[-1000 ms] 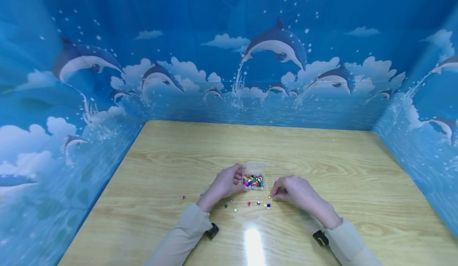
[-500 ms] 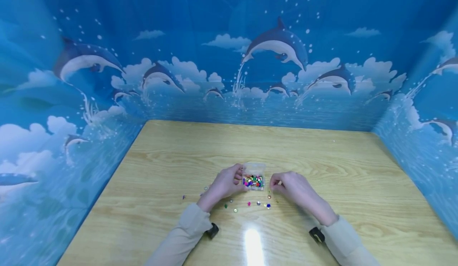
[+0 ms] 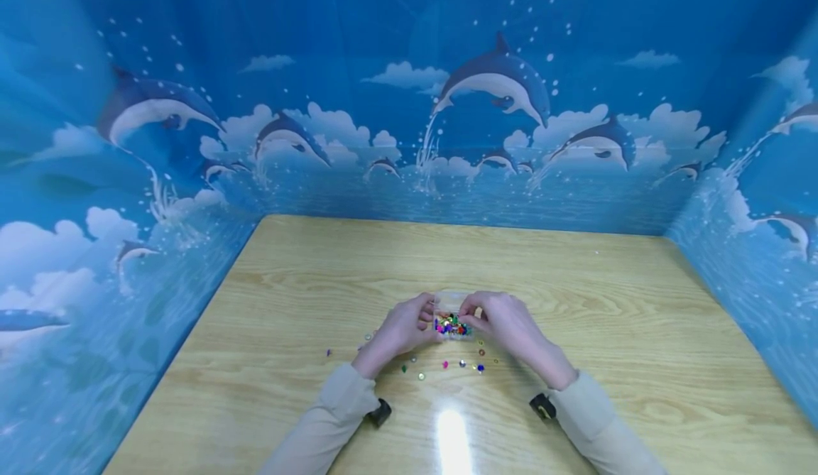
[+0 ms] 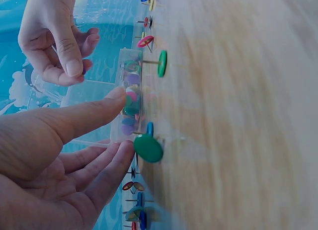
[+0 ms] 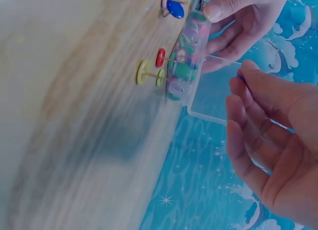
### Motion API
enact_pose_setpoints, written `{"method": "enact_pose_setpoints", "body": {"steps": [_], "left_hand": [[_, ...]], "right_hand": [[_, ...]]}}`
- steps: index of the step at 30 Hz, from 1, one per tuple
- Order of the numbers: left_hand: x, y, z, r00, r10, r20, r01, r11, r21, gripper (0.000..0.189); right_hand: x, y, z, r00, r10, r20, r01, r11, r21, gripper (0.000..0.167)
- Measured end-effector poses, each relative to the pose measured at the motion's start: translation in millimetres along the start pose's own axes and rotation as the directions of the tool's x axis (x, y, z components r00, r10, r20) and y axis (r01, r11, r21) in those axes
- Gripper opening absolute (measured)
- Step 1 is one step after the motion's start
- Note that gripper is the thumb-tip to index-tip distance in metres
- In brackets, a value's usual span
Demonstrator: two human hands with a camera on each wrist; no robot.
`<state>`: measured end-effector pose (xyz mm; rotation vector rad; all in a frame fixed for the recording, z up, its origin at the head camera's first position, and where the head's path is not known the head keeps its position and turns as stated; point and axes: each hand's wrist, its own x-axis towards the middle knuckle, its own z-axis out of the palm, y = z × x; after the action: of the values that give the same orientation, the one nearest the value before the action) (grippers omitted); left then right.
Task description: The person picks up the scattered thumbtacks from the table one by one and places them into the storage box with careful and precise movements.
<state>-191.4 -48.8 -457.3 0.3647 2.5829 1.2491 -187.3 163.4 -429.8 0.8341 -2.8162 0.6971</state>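
A small clear plastic box (image 5: 199, 66), its lid (image 5: 213, 93) raised at the back, holds many coloured thumbtacks. My left hand (image 3: 401, 327) grips its left side, the thumb against the front wall and the other fingers round the left end. My right hand (image 3: 505, 319) hovers over the box's right part in the head view. Between its thumb and forefinger it pinches a dark purple-blue thumbtack (image 5: 241, 78), mostly covered by the fingertips. Loose thumbtacks lie on the table before the box, among them a green thumbtack (image 4: 162, 63) and a yellow thumbtack (image 5: 142, 72).
The wood-grain table (image 3: 332, 262) is edged at the back and sides by a blue dolphin-print backdrop (image 3: 409, 127). Further loose tacks lie around the left forearm, one purple tack (image 3: 329, 352) farthest left. A light's glare shows near the front.
My right hand has risen from the table at the right of the box and moved left and back until over it. The left hand has kept its place on the box.
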Motion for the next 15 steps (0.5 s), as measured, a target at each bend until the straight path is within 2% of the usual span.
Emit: {"method": "enact_pose_setpoints", "body": {"steps": [4,9,15], "left_hand": [[0.6,-0.1,0.3,1.000,-0.003,0.000,0.003,1.000,0.000,0.068],[0.9,0.3,0.8,1.000,-0.014,-0.003,0.014,1.000,0.001,0.068],[0.2,0.9,0.8,1.000,-0.011,-0.006,0.011,1.000,-0.007,0.067]], "right_hand": [[-1.4,0.6,-0.3,1.000,0.011,0.011,-0.011,1.000,0.004,0.009],[-12.3,5.1,-6.0,0.999,0.030,0.017,-0.029,1.000,-0.011,0.010],[-32.9,15.6,-13.8,0.993,0.014,0.120,-0.012,1.000,-0.018,0.008]]}}
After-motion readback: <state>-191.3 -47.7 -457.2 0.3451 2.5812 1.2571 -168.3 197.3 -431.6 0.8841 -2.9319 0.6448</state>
